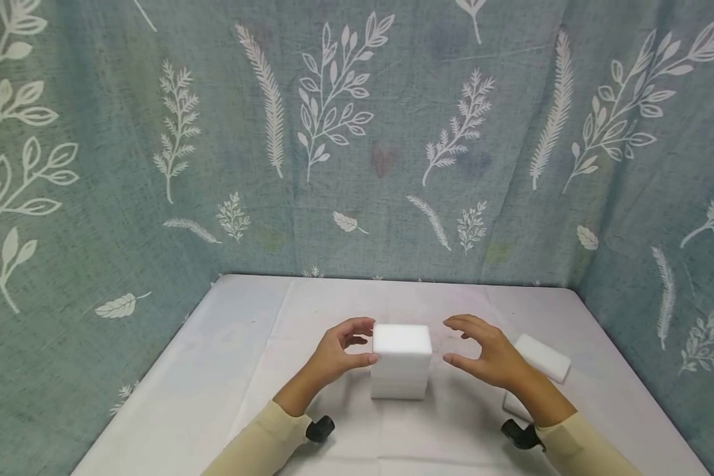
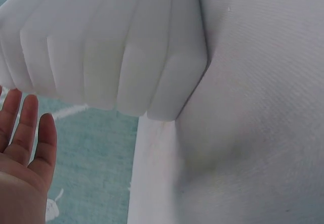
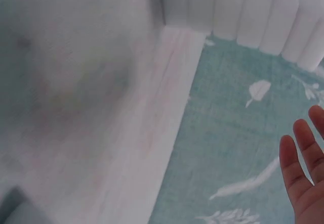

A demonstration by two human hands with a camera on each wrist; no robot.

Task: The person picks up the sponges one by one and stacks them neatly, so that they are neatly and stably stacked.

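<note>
A neat upright stack of several white sponge-like blocks (image 1: 400, 367) stands on the table, its separate layers plain in the left wrist view (image 2: 104, 57). At the stack's upper left side is my left hand (image 1: 335, 352), thumb and fingers spread and gently bent; its tips are at the top block's edge, and whether they touch it I cannot tell. My right hand (image 1: 489, 354) hovers to the right of the stack, apart from it, with a wide gap between thumb and fingers. Nothing is held in it.
Two loose white blocks lie at the right: one block (image 1: 543, 357) behind my right wrist, another block (image 1: 515, 406) partly hidden beneath the forearm. A white cloth covers the table (image 1: 238, 330). Leaf-patterned green curtain (image 1: 357, 218) encloses the back and sides.
</note>
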